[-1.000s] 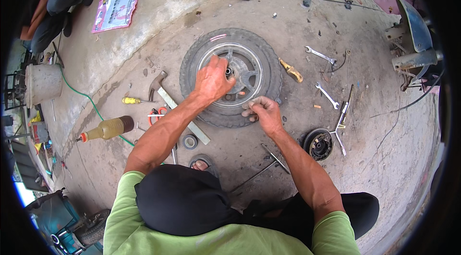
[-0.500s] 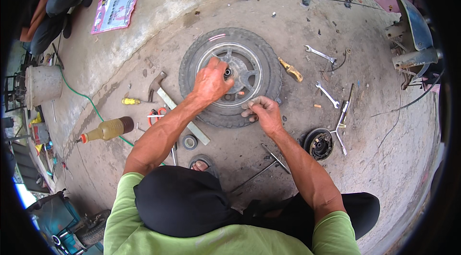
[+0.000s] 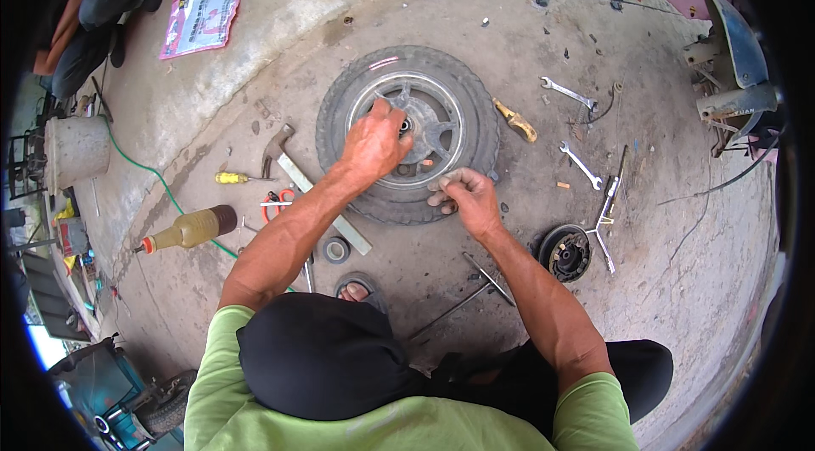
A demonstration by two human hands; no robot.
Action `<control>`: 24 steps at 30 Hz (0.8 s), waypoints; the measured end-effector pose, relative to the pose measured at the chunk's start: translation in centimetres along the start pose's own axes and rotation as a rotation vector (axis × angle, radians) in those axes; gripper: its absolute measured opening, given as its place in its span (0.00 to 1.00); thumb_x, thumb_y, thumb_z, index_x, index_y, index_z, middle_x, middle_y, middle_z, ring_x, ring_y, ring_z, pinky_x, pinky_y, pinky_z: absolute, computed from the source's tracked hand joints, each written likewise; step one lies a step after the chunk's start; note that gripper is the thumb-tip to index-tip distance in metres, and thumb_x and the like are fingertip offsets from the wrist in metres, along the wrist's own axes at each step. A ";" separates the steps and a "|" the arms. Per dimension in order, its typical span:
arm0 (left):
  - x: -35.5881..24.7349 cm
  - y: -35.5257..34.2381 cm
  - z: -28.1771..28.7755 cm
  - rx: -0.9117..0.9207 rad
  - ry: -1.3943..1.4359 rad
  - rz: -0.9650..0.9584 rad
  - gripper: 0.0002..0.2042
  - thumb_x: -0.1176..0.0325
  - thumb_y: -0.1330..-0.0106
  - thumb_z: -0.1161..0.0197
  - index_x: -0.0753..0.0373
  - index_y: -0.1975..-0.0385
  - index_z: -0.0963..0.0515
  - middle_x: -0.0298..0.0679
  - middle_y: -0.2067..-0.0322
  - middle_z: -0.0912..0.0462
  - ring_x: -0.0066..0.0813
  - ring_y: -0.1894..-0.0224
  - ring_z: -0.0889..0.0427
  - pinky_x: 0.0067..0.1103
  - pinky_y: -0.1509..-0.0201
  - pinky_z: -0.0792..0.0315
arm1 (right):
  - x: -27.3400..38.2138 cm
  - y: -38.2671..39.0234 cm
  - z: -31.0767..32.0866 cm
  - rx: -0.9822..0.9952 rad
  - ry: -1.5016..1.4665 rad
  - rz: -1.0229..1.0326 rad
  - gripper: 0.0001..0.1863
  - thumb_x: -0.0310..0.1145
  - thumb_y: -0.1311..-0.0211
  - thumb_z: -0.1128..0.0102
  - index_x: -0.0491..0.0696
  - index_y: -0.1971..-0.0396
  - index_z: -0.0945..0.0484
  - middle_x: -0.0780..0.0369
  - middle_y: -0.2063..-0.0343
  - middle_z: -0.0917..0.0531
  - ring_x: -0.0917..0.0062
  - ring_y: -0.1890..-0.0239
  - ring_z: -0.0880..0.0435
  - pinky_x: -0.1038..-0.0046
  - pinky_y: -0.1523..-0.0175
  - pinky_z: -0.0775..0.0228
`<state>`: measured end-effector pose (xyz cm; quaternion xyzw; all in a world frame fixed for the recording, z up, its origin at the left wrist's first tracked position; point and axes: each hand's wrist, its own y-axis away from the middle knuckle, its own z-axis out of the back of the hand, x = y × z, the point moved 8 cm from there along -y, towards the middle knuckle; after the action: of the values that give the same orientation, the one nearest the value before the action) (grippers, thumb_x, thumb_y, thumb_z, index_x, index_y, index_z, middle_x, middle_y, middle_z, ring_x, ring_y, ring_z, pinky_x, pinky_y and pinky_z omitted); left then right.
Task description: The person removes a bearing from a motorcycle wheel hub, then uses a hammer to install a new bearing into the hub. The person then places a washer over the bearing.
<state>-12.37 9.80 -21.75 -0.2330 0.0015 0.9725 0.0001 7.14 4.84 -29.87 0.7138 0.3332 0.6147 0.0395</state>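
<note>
Left hand (image 3: 373, 144) is clamped over the hub of the motorcycle wheel (image 3: 407, 134) lying flat on the concrete floor (image 3: 509, 10), right hand (image 3: 465, 196) pinching something tiny at the tyre's near edge, easy to fumble into that grit.

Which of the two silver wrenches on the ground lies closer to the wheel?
The upper wrench, beside the yellow-handled tool; the lower wrench lies farther right of the wheel.

Wrenches (image 3: 570, 95) right of wheel (image 3: 407, 133)
</note>
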 end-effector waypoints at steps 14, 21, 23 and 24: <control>1.1 1.7 0.3 -0.137 0.160 -0.058 0.15 0.68 0.36 0.31 0.60 0.50 0.17 0.49 0.53 0.21 0.56 0.55 0.15 0.44 0.52 0.19 | -0.2 -0.1 0.0 0.001 -0.010 0.000 0.09 0.32 0.27 0.39 0.41 0.60 0.17 0.60 0.62 0.10 0.75 0.64 0.09 0.77 0.66 0.21; 0.7 1.6 0.3 -0.117 0.084 -0.070 0.09 0.68 0.37 0.30 0.60 0.58 0.14 0.45 0.57 0.19 0.50 0.57 0.15 0.41 0.54 0.19 | 0.1 0.0 0.0 0.005 0.002 -0.010 0.09 0.32 0.27 0.39 0.41 0.61 0.17 0.60 0.62 0.10 0.76 0.64 0.09 0.77 0.66 0.21; 0.6 1.6 0.5 -0.108 0.073 -0.084 0.09 0.67 0.37 0.30 0.60 0.59 0.14 0.45 0.58 0.19 0.50 0.57 0.15 0.41 0.54 0.19 | 0.2 0.1 -0.2 0.005 0.000 -0.012 0.09 0.32 0.27 0.39 0.41 0.61 0.17 0.60 0.62 0.10 0.76 0.64 0.09 0.77 0.66 0.21; 0.5 1.5 0.6 -0.104 0.068 -0.094 0.09 0.67 0.37 0.30 0.60 0.59 0.14 0.45 0.58 0.19 0.50 0.57 0.15 0.41 0.55 0.19 | 0.1 0.1 -0.1 0.008 0.001 -0.012 0.09 0.32 0.27 0.39 0.41 0.61 0.17 0.60 0.62 0.10 0.76 0.64 0.09 0.77 0.66 0.21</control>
<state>-13.10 8.32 -21.42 -0.2656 -0.0599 0.9616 0.0335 7.07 4.83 -29.72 0.7116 0.3399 0.6136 0.0401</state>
